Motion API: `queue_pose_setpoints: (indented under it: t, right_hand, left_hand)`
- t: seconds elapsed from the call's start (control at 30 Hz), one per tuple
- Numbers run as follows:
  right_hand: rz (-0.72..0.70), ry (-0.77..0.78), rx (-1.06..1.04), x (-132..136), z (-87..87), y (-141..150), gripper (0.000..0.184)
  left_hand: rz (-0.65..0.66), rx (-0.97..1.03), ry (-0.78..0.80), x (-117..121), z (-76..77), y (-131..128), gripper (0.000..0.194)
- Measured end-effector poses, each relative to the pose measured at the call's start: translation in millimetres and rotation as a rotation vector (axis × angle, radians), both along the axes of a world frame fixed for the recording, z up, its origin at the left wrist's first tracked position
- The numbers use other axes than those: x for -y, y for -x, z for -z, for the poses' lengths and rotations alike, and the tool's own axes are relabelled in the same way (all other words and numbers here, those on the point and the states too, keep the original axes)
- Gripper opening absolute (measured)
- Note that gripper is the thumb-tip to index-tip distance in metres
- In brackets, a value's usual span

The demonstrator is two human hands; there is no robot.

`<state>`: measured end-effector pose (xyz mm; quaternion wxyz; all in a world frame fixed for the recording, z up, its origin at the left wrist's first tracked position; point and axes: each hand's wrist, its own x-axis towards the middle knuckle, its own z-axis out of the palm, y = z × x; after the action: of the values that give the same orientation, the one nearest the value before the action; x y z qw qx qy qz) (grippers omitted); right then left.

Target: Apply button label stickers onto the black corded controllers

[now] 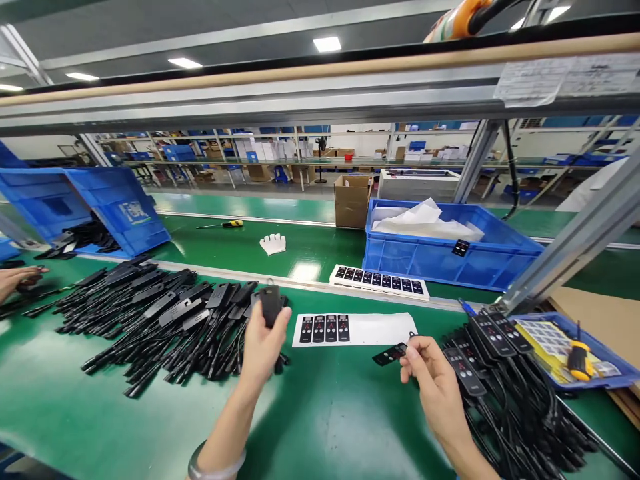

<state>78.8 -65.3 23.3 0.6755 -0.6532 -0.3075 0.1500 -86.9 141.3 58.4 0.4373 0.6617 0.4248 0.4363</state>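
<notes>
My left hand (263,340) grips a plain black handheld controller (271,304), held upright above the bench beside a heap of similar controllers. My right hand (429,373) pinches a black printed label (390,354) between thumb and fingers, near the right end of a white backing sheet (380,328). Several black labels (319,329) lie in a row on the left part of that sheet. Left of my left hand spreads the heap of black controllers with cables (180,310), plain faces showing. By my right hand, controllers bearing labels (465,370) are piled with their cables.
Behind the sheet are a label strip (379,281) and a blue bin (445,257) with white paper. A blue tray (613,380) holds a yellow tool. A white glove (273,244), screwdriver (233,224) and tipped blue crate (117,210) stand farther off. Another person's hand (17,280) is far left.
</notes>
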Motion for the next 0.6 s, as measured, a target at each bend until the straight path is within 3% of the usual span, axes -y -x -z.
queue_pose_setpoints:
  t: [0.1,0.17,0.23,0.27,0.4,0.6]
  right_hand:
    - [-0.039,-0.010,-0.060,-1.2,2.6,-0.7,0.024]
    - [-0.056,0.006,-0.080,-2.1,5.1,0.1,0.024]
    - [-0.071,0.028,-0.095,-3.1,7.3,1.7,0.025]
    - [-0.080,0.041,-0.105,-3.6,8.0,2.8,0.025]
    - [-0.129,0.097,-0.128,-4.2,6.1,6.8,0.027]
    - [-0.134,0.080,-0.099,1.4,-5.8,6.3,0.024]
  left_hand:
    - [0.341,0.093,0.272,28.8,9.2,-15.2,0.031]
    - [0.585,0.235,0.599,47.1,15.9,-22.4,0.033]
    - [0.765,0.323,0.852,62.7,21.6,-25.8,0.041]
    - [0.820,0.325,0.906,69.2,24.1,-26.3,0.044]
    - [0.957,0.267,0.944,85.6,32.8,-25.4,0.056]
    - [0.986,0.245,0.948,90.7,43.0,-25.9,0.061]
